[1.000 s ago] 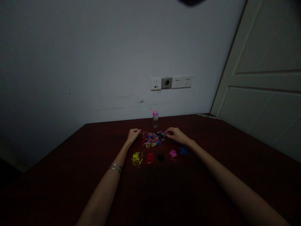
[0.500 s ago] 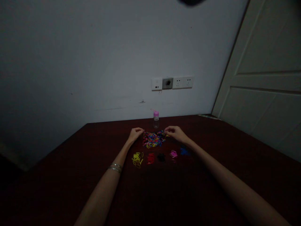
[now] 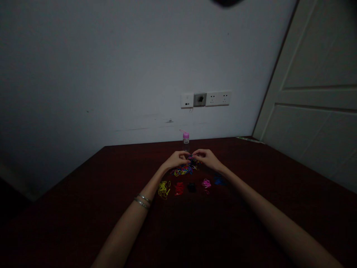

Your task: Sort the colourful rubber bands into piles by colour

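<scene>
Dark table (image 3: 83, 208); both hands (image 3: 191, 159) pinching mixed bands (image 3: 184, 170).

Both hands' fingers (image 3: 186, 157) hide part of the mixed band pile (image 3: 184, 170).

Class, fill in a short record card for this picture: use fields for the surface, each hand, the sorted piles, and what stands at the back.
surface: dark red-brown table
left hand: over the mixed heap of small coloured elastic bands, two bangles on the wrist
right hand: fingertips meet the left hand's over the heap; whether a band is pinched is too small to tell
sorted piles, left to right: yellow pile, red pile, black pile, pink pile, blue pile
back: small clear bottle with pink cap, wall sockets, door
</scene>
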A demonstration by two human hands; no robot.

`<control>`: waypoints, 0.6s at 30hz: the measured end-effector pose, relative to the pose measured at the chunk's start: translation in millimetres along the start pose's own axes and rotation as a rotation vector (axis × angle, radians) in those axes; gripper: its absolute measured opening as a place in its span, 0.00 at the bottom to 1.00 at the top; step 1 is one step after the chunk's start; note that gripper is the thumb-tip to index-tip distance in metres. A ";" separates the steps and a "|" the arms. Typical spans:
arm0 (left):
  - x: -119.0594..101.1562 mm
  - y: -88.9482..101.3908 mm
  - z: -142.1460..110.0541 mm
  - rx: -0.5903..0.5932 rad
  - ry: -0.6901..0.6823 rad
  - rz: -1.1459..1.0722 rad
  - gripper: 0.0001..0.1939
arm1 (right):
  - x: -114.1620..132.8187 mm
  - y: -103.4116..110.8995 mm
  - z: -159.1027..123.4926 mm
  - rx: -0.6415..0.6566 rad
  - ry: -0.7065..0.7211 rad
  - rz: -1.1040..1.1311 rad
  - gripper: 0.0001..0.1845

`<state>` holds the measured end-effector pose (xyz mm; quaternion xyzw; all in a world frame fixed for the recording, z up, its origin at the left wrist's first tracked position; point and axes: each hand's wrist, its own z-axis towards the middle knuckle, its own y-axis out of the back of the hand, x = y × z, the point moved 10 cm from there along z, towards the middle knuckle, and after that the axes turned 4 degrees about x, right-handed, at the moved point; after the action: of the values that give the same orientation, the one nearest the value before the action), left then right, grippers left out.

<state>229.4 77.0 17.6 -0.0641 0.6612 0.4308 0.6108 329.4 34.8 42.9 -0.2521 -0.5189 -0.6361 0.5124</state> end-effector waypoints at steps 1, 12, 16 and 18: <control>1.0 1.5 -0.1 -0.008 0.005 -0.003 0.23 | -0.2 -0.4 0.0 0.004 0.002 -0.002 0.16; 24.9 39.7 -4.1 -0.266 0.046 -0.013 0.13 | -5.2 18.5 -1.8 -0.042 -0.010 -0.092 0.15; 51.7 76.5 -15.2 -0.451 0.075 -0.002 0.12 | -14.7 36.3 -4.9 -0.003 -0.056 -0.153 0.15; 65.2 90.6 -22.5 -0.507 0.111 -0.004 0.12 | -22.9 43.3 -10.5 0.060 -0.109 -0.171 0.16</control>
<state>141.1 147.4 3.2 -0.2402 0.5646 0.5774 0.5387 379.1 36.9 37.3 -0.2257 -0.5844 -0.6471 0.4346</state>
